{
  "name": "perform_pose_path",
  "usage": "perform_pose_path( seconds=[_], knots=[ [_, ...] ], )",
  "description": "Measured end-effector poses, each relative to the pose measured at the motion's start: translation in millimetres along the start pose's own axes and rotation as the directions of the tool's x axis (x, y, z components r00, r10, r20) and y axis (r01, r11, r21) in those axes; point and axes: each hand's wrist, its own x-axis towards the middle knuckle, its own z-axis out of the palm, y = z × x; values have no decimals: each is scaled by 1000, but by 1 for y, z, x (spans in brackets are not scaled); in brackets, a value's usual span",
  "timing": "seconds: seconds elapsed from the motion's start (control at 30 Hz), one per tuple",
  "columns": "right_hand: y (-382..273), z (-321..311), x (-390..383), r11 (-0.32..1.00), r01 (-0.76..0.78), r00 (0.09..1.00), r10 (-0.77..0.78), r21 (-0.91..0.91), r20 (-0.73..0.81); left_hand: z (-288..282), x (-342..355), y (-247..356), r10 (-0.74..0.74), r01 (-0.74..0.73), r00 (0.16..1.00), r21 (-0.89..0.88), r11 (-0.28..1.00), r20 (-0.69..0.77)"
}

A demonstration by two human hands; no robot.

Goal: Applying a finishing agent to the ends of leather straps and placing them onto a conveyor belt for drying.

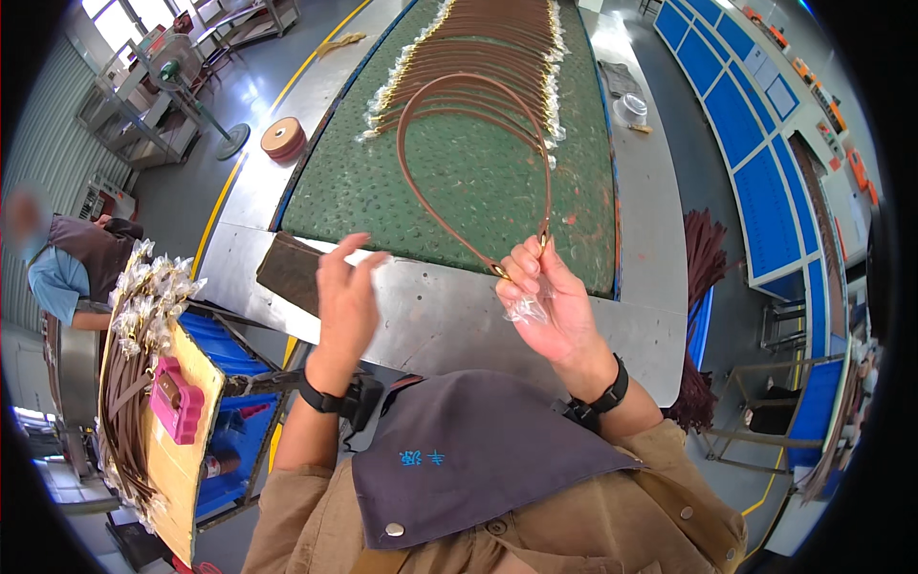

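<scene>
A brown strap (403,153) with gold-coloured metal ends makes an upright loop in front of me. My right hand (553,306) pinches both of its ends together, and clear plastic wrapping hangs from under the fingers. My left hand (346,301) is raised to the left of the loop, slightly blurred, fingers apart and holding nothing. Beyond the loop, a row of similar brown straps (478,48) lies crosswise on the green conveyor belt (359,196), their ends wrapped in clear plastic. A dark folded cloth or pad (291,272) rests on the metal edge near my left hand.
Brown tape rolls (284,141) sit on the left metal ledge; a clear container (630,109) stands on the right one. At left, a wooden-topped cart (182,478) bears more straps and a pink tray (175,402). Another person (81,258) works behind it. Dark red strips (703,258) hang at right.
</scene>
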Motion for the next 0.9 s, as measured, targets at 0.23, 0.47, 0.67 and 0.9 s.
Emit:
perform_pose_path(
  seconds=[0.23,0.47,0.67,0.9],
  knots=[
    [3,1,-2,995,34,999,-33,-97,9,46,-105,-108,-345,213,905,440,873,247],
    [10,4,-2,986,31,999,-30,-161,14,40,-89,-97,-184,16,935,480,877,304],
    [14,7,-3,953,4,999,-16,-302,-36,-12,-4,21,172,-172,985,186,967,16],
    [15,8,-4,949,14,1000,-22,-315,-21,-24,16,69,372,-360,923,121,925,-100]
  ],
)
